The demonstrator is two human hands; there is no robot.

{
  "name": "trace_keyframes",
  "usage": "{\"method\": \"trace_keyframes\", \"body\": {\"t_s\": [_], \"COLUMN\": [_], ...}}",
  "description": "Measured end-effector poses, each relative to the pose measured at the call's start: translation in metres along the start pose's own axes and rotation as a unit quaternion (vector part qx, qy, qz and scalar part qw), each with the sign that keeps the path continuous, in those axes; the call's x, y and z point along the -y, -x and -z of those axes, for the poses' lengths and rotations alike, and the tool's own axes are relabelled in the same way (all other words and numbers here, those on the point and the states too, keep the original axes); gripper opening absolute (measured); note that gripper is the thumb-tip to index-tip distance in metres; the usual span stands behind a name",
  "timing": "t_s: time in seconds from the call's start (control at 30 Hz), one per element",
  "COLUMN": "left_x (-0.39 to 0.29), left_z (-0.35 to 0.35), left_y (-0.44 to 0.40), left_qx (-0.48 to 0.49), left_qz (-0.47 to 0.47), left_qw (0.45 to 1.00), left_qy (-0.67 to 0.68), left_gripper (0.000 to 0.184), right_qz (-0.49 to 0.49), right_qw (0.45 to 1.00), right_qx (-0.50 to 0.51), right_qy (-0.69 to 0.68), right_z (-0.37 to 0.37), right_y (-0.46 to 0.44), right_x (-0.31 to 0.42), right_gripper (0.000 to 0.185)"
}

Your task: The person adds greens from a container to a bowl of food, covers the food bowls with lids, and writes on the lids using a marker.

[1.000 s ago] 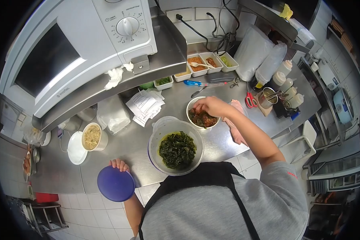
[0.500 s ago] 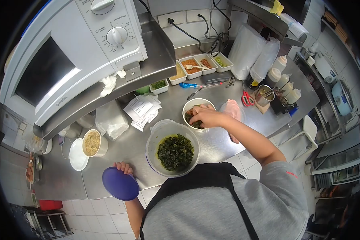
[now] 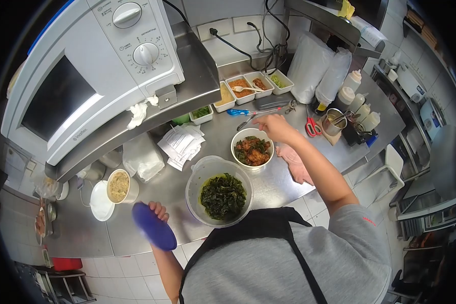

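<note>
My left hand (image 3: 159,211) grips the edge of a round purple lid (image 3: 154,228), held tilted by the front of the steel counter. My right hand (image 3: 272,126) hovers above the far rim of a white bowl (image 3: 252,151); its fingers are partly stretched out and nothing shows in them. Inside that bowl lie browned chunks of food (image 3: 256,153) and dark leafy greens. Between my hands stands a translucent plastic tub (image 3: 193,185), without a cover, with wet dark greens (image 3: 222,196) in it. A thin dark utensil (image 3: 245,123) lies just left of my right fingertips.
White trays (image 3: 239,88) of toppings line the back. Red-handled scissors (image 3: 313,127), squeeze bottles (image 3: 357,101) and a pink cloth-like item (image 3: 296,164) are on the right. Left are receipts (image 3: 181,147) and a tub of pale food (image 3: 118,186). A microwave (image 3: 131,45) overhangs the left.
My right hand has come up out of the white bowl and moved back and right, uncovering the food. The purple lid has tilted more edge-on in my left hand.
</note>
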State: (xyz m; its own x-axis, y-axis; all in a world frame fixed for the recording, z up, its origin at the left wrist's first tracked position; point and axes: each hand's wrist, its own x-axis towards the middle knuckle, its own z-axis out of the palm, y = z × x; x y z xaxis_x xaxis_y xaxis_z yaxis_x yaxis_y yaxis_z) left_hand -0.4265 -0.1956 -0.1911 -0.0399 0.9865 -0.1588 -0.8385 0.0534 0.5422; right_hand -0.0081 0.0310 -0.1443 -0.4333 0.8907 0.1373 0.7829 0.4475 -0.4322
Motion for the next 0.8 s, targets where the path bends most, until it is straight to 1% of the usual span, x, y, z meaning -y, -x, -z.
{"method": "trace_keyframes", "body": {"t_s": [0.03, 0.07, 0.13, 0.17, 0.2, 0.23, 0.27, 0.33, 0.37, 0.43, 0.47, 0.5, 0.53, 0.6, 0.7, 0.8], "left_x": [-0.002, -0.004, -0.001, 0.004, 0.01, 0.015, 0.019, 0.025, 0.028, 0.043, 0.05, 0.051, 0.049, 0.042, 0.044, 0.05], "left_z": [0.01, 0.019, -0.03, -0.048, -0.065, -0.076, -0.083, -0.095, -0.106, -0.105, -0.105, -0.112, -0.119, -0.129, -0.12, -0.12], "left_y": [-0.01, -0.02, -0.018, -0.02, -0.023, -0.025, -0.027, -0.03, -0.029, -0.035, -0.036, -0.033, -0.027, -0.019, -0.008, 0.002], "left_qx": [-0.017, -0.034, -0.086, -0.099, -0.111, -0.122, -0.102, -0.061, -0.07, -0.03, -0.01, -0.053, -0.055, -0.066, -0.08, -0.102], "left_qz": [0.014, 0.028, 0.029, 0.018, 0.007, -0.003, -0.013, -0.037, -0.039, -0.134, -0.18, -0.198, -0.197, -0.198, -0.155, -0.239], "left_qw": [0.998, 0.994, 0.969, 0.954, 0.934, 0.912, 0.891, 0.841, 0.816, 0.778, 0.755, 0.676, 0.646, 0.583, 0.663, 0.563], "left_qy": [-0.052, -0.103, -0.229, -0.284, -0.338, -0.392, -0.442, -0.536, -0.572, -0.613, -0.63, -0.708, -0.735, -0.785, -0.728, -0.784], "left_gripper": [0.035, 0.037, 0.036, 0.035, 0.033, 0.032, 0.031, 0.029, 0.029, 0.032, 0.033, 0.036, 0.036, 0.036, 0.032, 0.03], "right_qz": [-0.003, -0.012, -0.032, -0.003, 0.025, -0.004, -0.033, 0.011, -0.003, -0.031, -0.011, 0.009, 0.03, 0.039, 0.06, 0.056], "right_qw": [1.0, 0.995, 0.974, 0.946, 0.908, 0.881, 0.85, 0.859, 0.83, 0.763, 0.805, 0.842, 0.874, 0.892, 0.909, 0.911], "right_qx": [-0.001, 0.008, 0.024, 0.047, 0.069, 0.095, 0.119, 0.085, 0.08, 0.072, 0.044, 0.015, -0.012, -0.038, -0.045, -0.041], "right_qy": [-0.031, -0.096, -0.224, -0.32, -0.412, -0.463, -0.512, -0.505, -0.552, -0.641, -0.592, -0.54, -0.484, -0.449, -0.411, -0.406], "right_z": [0.003, 0.007, 0.016, 0.01, 0.001, -0.004, -0.012, -0.034, -0.037, -0.04, -0.049, -0.062, -0.071, -0.071, -0.064, -0.065], "right_y": [0.002, 0.008, 0.032, 0.042, 0.054, 0.069, 0.082, 0.095, 0.098, 0.101, 0.101, 0.1, 0.1, 0.1, 0.102, 0.104], "right_x": [-0.003, 0.004, 0.029, 0.04, 0.054, 0.075, 0.096, 0.119, 0.128, 0.145, 0.148, 0.149, 0.15, 0.157, 0.167, 0.173], "right_gripper": [0.041, 0.037, 0.032, 0.035, 0.042, 0.052, 0.061, 0.071, 0.069, 0.067, 0.065, 0.064, 0.063, 0.058, 0.054, 0.052]}}
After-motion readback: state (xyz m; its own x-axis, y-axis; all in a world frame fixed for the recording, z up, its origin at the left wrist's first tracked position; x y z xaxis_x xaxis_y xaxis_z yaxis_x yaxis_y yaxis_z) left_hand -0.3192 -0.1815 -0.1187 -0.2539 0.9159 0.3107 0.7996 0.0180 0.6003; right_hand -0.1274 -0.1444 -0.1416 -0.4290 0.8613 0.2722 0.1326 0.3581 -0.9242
